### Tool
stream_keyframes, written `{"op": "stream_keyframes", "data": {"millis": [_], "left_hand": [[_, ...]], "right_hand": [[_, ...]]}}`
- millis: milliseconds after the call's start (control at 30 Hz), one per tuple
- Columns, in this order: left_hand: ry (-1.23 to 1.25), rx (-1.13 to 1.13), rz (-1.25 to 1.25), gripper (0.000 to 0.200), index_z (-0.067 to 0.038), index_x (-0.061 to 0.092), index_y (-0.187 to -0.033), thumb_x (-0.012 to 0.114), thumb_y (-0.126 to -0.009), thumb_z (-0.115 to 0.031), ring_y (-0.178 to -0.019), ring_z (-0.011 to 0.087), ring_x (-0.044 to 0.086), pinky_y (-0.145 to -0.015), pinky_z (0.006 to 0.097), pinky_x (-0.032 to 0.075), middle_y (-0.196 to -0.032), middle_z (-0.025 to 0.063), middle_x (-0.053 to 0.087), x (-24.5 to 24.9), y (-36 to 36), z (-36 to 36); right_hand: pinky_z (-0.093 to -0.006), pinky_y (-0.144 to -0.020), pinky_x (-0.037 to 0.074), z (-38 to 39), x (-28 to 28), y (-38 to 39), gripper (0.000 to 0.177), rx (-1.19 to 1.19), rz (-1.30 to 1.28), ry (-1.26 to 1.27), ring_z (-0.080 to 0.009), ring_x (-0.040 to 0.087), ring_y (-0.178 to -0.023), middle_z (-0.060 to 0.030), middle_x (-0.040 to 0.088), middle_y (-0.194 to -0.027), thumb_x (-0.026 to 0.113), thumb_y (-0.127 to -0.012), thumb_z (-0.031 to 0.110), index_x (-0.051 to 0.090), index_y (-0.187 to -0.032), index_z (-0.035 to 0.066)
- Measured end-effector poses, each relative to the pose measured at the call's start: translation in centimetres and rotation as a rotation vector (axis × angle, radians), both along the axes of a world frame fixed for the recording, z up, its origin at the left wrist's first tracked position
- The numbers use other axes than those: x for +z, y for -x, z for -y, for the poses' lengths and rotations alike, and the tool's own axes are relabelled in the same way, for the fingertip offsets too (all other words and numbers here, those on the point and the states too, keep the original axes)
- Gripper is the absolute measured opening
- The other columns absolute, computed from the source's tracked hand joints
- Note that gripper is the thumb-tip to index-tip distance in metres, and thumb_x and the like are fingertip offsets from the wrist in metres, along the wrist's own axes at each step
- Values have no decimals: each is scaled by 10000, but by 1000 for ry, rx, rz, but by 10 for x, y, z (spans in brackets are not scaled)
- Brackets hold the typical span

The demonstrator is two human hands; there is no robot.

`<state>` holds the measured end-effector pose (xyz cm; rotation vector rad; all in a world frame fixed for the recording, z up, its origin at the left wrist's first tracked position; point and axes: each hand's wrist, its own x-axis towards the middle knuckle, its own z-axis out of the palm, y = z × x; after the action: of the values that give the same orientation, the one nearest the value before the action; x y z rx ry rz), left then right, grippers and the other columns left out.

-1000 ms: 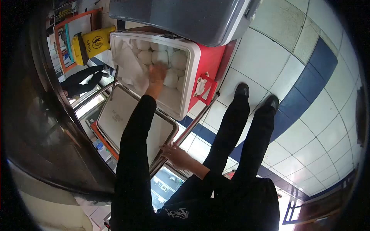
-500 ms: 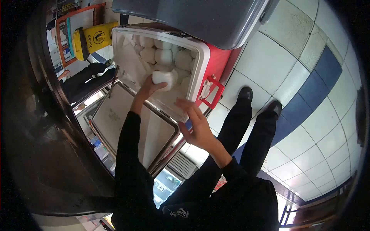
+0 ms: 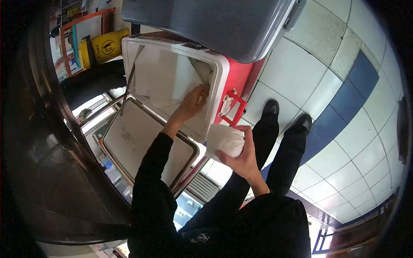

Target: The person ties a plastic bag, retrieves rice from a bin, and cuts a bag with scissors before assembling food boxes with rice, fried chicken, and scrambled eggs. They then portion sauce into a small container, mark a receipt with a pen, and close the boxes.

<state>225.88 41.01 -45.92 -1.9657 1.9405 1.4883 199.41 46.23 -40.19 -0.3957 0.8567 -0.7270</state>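
My right hand is closed around a white, rounded, wrapped bundle, held outside the red cooler box's near corner. My left hand reaches inside the red cooler box, its fingers curled at the edge of a white sheet. That sheet lies over most of the box's contents. At the far right corner a few pale rounded shapes show past the sheet. The fingertips of my left hand are partly hidden.
A whitish panel with a dark rim leans beside the cooler. A large dark grey lid stands beyond it. A red handle juts from the cooler's side. There is a yellow bin at the upper left, and white and blue tiled floor.
The white bundle has passed from my left hand to my right hand, out of the box. The white sheet now spreads over the bundles inside. The person at the left has shifted.
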Motion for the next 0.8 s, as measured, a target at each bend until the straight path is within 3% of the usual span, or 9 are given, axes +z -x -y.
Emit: {"op": "stream_keyframes", "data": {"millis": [100, 167, 267, 367, 467, 567, 667, 733, 800], "left_hand": [[308, -567, 187, 439, -59, 528, -1168, 620, -786, -253, -1060, 306, 525, -893, 416, 418, -1085, 166, 568, -32, -8, -21], [298, -662, 422, 505, -40, 541, -1140, 679, -695, -233, -1121, 370, 477, -941, 469, 381, -1123, 174, 544, -50, -18, -38], [198, -597, 670, 548, -21, 562, -1093, 728, -612, -225, -1162, 383, 427, -963, 453, 363, -1129, 164, 520, -52, -9, -33], [158, -641, 532, 576, -3, 542, -1107, 755, -634, -254, -1093, 339, 490, -927, 425, 407, -1078, 144, 532, -29, -18, -23], [257, 194, 329, 584, -3, 521, -1143, 771, -676, -250, -1032, 259, 544, -874, 381, 453, -1074, 116, 550, 18, -10, -24], [143, 911, -164, 679, -1, 488, -1182, 816, -651, -267, -1005, 197, 564, -848, 349, 473, -1100, 97, 562, 65, 5, -8], [127, 965, -485, 655, -6, 470, -1213, 787, -690, -241, -1018, 178, 560, -863, 344, 467, -1127, 98, 569, 106, 26, -4], [113, 706, -428, 627, -9, 443, -1241, 722, -771, -316, -1062, 190, 538, -906, 351, 441, -1154, 100, 549, 123, 44, -3], [96, 609, -419, 618, -9, 420, -1263, 651, -835, -391, -1113, 192, 503, -944, 354, 411, -1183, 99, 526, 138, 67, -5]], "right_hand": [[-295, -804, 479, -13, -9, 13, 601, 18, 145, -110, -157, 575, -935, -117, 573, -1034, 780, -684, 118, 387, -1131, 30], [-296, -827, 469, -15, -11, 17, 627, 12, 209, -199, -159, 572, -947, -93, 573, -1040, 782, -686, 129, 406, -1176, 22], [-303, -862, 452, -15, -14, 21, 672, -7, 338, -281, -157, 562, -970, -83, 574, -1051, 791, -674, 154, 422, -1216, 11], [-329, -933, 409, -10, -14, 26, 729, 6, 439, -269, -184, 526, -1056, -99, 548, -1126, 802, -646, 177, 434, -1255, 16], [-385, -1027, 328, -4, -19, 25, 731, -7, 463, -73, -272, 415, -1228, -153, 429, -1303, 814, -610, 190, 483, -1248, 58], [-442, -1087, 241, 4, -28, 16, 681, 11, 375, 298, -366, 249, -1351, -184, 233, -1454, 834, -566, 202, 566, -1184, 103], [-475, -1099, 212, 50, -4, 12, 639, 61, 246, 565, -415, 165, -1378, -187, 118, -1500, 859, -523, 216, 624, -1110, 125], [-480, -1090, 238, 69, 8, 5, 642, 66, 199, 659, -420, 184, -1369, -190, 120, -1498, 871, -497, 221, 637, -1087, 125], [-479, -1075, 270, 78, 14, 2, 645, 85, 282, 650, -415, 200, -1362, -186, 131, -1491, 874, -491, 218, 635, -1082, 128]]}}
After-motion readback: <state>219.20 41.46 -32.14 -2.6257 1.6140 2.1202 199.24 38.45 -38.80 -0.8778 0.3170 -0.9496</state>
